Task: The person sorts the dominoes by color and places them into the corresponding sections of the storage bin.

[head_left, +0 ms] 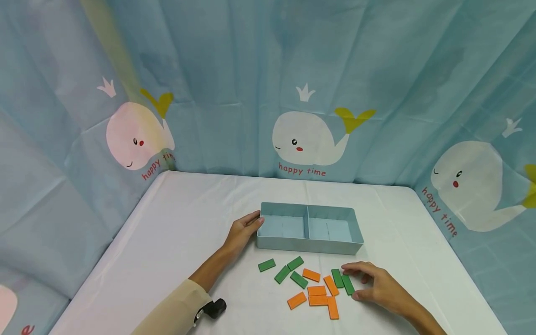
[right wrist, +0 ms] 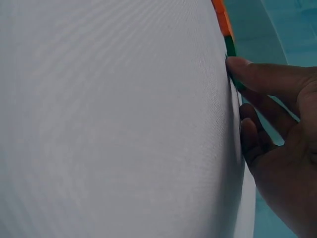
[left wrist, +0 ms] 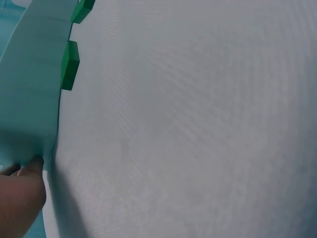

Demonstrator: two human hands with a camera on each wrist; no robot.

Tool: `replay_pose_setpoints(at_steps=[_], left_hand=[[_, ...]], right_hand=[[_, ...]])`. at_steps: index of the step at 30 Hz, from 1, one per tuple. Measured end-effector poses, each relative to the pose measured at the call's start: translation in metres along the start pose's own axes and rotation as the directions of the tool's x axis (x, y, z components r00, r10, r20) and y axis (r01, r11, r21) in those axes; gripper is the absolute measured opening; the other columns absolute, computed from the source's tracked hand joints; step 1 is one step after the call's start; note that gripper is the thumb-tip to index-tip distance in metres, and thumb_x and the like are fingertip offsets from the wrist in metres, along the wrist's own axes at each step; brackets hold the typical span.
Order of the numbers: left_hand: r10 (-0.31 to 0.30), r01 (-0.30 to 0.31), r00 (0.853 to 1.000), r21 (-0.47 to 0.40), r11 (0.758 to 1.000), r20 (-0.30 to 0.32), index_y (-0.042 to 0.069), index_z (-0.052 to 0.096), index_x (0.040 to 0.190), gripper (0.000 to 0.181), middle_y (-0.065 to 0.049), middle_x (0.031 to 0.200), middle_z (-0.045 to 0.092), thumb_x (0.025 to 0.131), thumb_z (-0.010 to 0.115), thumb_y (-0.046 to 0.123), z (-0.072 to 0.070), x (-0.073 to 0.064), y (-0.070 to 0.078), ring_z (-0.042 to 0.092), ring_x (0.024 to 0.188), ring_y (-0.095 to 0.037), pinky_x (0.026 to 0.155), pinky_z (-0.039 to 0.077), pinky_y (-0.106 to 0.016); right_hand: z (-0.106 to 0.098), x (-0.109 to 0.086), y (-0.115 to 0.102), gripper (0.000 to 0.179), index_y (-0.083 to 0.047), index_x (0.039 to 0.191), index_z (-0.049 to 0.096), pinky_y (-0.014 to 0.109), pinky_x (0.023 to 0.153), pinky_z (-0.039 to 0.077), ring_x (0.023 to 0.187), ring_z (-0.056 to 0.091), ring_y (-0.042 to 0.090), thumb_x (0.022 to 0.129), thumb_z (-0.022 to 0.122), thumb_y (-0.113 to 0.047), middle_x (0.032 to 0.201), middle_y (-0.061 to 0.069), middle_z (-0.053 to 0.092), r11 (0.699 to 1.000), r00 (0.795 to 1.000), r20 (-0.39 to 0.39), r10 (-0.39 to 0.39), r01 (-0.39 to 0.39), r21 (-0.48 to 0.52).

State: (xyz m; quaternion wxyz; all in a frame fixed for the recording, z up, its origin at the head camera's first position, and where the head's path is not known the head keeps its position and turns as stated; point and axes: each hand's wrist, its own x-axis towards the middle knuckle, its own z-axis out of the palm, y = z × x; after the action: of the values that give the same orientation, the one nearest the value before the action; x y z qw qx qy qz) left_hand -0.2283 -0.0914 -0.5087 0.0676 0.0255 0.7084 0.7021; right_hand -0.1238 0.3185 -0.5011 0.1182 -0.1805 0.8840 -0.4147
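A light blue box [head_left: 310,244] with two compartments stands on the table. My left hand [head_left: 241,234] grips its left end, thumb at the rim; the left wrist view shows the fingertips against the box wall [left wrist: 29,79]. In front lie several flat green blocks [head_left: 266,265] and several orange blocks [head_left: 297,300]. At the right of the group, my right hand [head_left: 378,286] pinches a green block [head_left: 348,284] between thumb and index finger. Another green block [head_left: 337,278] lies right beside it. From the right wrist, the thumb [right wrist: 242,69] partly covers the pinched block.
A white cloth covers the table [head_left: 188,218]. Blue curtains [head_left: 234,93] with printed whales hang behind and at both sides. A black device [head_left: 215,308] is strapped at the left sleeve cuff.
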Motion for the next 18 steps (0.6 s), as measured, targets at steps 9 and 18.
replay_pose_setpoints(at_steps=[9, 18], left_hand=[[0.006, -0.006, 1.000, -0.010, 1.000, 0.002, -0.004, 0.045, 0.158, 0.067, -0.020, 0.163, 0.046, 0.106, 0.068, 0.032, 0.001, 0.000, 0.002, 0.044, 0.152, -0.034, 0.125, 0.038, -0.047], [-0.004, 0.004, 1.000, -0.028, 1.000, -0.010, -0.002, 0.047, 0.157, 0.066, -0.018, 0.163, 0.047, 0.105, 0.070, 0.032, 0.001, 0.001, -0.003, 0.044, 0.152, -0.032, 0.125, 0.038, -0.046]], right_hand=[[0.000, 0.000, -0.006, 0.059, -0.016, 0.137, 0.069, 0.024, 0.084, 0.058, 0.103, 0.062, 0.009, 0.083, 0.091, -0.022, 0.128, 0.002, 0.072, 1.000, 0.999, -0.043, 0.026, -0.026, 0.012], [0.004, 0.003, -0.018, 0.056, -0.008, 0.137, 0.067, 0.026, 0.081, 0.060, 0.103, 0.067, 0.010, 0.087, 0.089, -0.016, 0.129, 0.008, 0.074, 0.995, 0.990, -0.111, -0.083, 0.089, 0.044]])
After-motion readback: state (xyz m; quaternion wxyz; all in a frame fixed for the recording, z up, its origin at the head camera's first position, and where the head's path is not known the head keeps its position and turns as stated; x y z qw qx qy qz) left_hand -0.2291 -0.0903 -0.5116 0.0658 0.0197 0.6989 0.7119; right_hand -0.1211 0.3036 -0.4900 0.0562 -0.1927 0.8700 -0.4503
